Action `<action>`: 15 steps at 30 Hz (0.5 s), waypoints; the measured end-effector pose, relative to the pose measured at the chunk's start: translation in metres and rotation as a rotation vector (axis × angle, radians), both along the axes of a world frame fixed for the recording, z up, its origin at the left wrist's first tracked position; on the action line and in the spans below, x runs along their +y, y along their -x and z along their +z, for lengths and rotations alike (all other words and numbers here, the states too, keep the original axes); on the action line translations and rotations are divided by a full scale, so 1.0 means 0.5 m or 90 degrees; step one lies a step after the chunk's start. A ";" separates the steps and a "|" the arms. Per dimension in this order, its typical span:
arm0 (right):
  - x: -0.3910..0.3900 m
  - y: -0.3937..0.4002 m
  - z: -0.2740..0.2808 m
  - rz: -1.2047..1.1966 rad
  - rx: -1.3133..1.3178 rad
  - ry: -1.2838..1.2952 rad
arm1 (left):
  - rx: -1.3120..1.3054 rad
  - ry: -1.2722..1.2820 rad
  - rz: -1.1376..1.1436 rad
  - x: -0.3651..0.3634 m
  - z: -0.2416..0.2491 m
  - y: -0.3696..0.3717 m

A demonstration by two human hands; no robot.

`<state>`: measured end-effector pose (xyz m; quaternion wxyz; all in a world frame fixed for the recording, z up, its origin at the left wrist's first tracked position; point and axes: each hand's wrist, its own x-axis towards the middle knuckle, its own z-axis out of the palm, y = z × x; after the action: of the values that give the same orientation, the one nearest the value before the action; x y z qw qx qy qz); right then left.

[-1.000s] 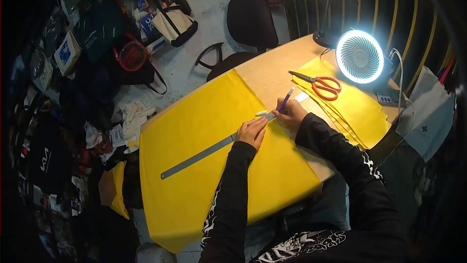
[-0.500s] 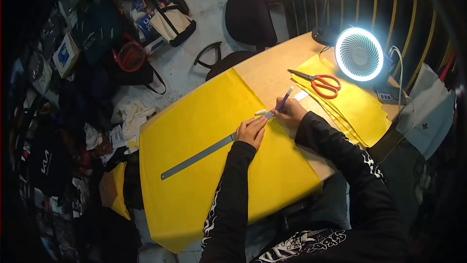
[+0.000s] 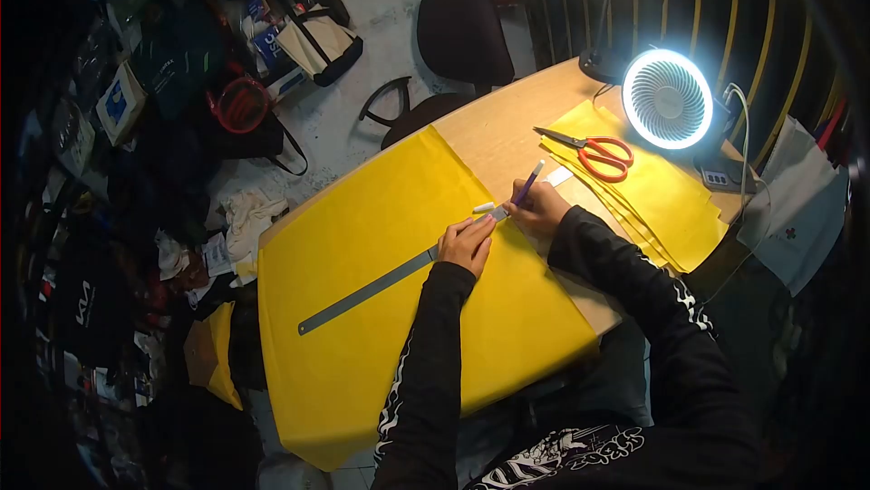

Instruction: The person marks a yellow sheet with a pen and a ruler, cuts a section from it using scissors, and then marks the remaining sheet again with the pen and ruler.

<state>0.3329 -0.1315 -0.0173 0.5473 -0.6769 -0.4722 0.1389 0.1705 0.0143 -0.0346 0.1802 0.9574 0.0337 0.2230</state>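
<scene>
A large yellow sheet (image 3: 362, 218) covers much of the wooden table and hangs over its front edge. Across it lies a long grey metal ruler (image 3: 362, 295), slanting up to the right. My left hand (image 3: 467, 243) rests flat on the ruler, fingers stretched out and pressing it to the sheet. In my right hand (image 3: 541, 206) is a purple pen (image 3: 529, 184), held upright with its tip hidden near the ruler's right end. A small white cap-like piece (image 3: 484, 207) lies just above the ruler, close to my left fingertips.
Orange-handled scissors (image 3: 603, 159) lie on a stack of yellow pieces (image 3: 671, 218) at the table's right. Behind them a lit ring-shaped fan (image 3: 668, 100) stands beside a socket box (image 3: 722, 175). A black chair (image 3: 465, 37) is beyond the table; bags and clutter fill the left floor.
Both hands, the ruler and the pen hold nearly the same places. The whole view has shifted very slightly.
</scene>
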 end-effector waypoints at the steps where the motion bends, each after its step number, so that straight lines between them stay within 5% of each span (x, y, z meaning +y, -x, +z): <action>1: 0.000 0.000 0.001 -0.002 -0.006 0.008 | 0.001 0.001 0.001 0.000 0.000 0.000; 15: 0.002 0.000 -0.006 -0.007 0.018 0.002 | 0.007 0.009 0.005 0.000 0.000 0.000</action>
<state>0.3331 -0.1305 -0.0202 0.5536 -0.6782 -0.4606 0.1461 0.1705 0.0143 -0.0348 0.1863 0.9571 0.0401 0.2183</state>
